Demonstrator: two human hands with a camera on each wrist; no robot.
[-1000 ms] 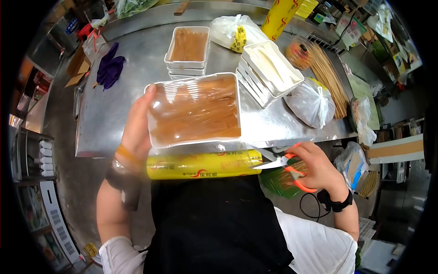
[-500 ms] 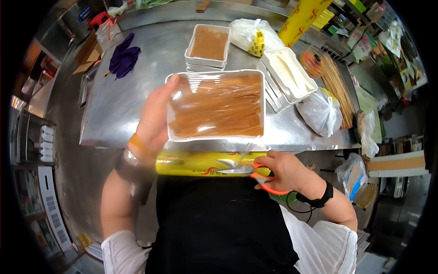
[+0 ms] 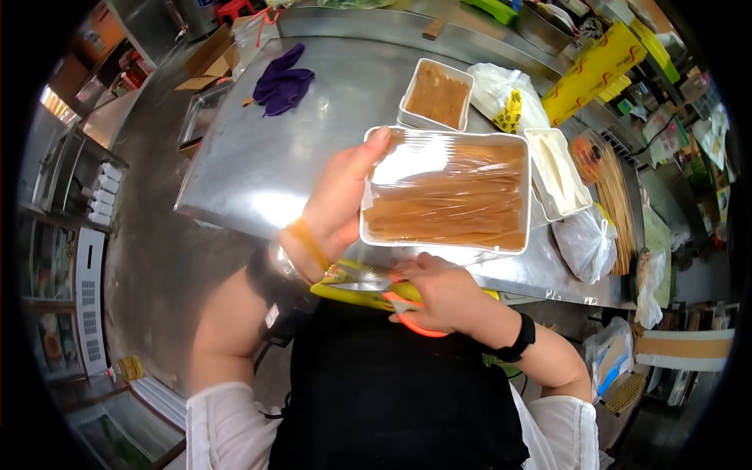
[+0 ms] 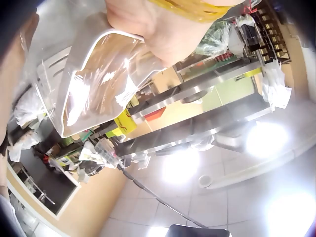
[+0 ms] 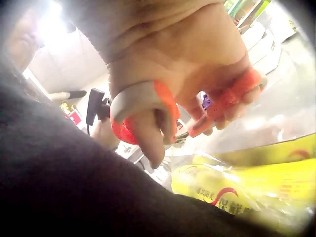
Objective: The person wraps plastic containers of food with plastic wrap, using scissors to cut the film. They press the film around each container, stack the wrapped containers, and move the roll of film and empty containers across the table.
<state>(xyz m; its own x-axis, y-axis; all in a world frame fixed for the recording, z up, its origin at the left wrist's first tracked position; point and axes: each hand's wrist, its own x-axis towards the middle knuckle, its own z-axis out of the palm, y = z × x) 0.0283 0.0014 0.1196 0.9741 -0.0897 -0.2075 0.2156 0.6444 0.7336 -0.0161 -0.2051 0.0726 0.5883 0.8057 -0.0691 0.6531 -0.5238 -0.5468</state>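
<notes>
My left hand [image 3: 333, 200] grips the left end of a white tray [image 3: 526, 188], thumb over its rim. Flat brown strips [image 3: 450, 215] fill the tray under shiny clear film, which also shows in the left wrist view over the tray [image 4: 66, 106]. Just below it, my right hand [image 3: 454, 294] holds orange-handled scissors [image 3: 404, 300], with thumb and fingers through the loops [image 5: 168, 101]. Their blades point left over a yellow roll of cling film [image 3: 345, 296], close to my left wrist. Loose clear film lies over the roll [image 5: 237, 197] in the right wrist view.
Behind stand another tray of brown strips [image 3: 439, 94] and a tray of white pieces [image 3: 558, 176]. White plastic bags [image 3: 509, 94], skewers [image 3: 616, 204] and an upright yellow roll [image 3: 595, 70] are at the right. A purple cloth [image 3: 282, 82] lies on the steel table [image 3: 235, 172].
The scissors have travelled left along the roll from its right end to near my left wrist. My left hand still holds the tray. The head view has turned left.
</notes>
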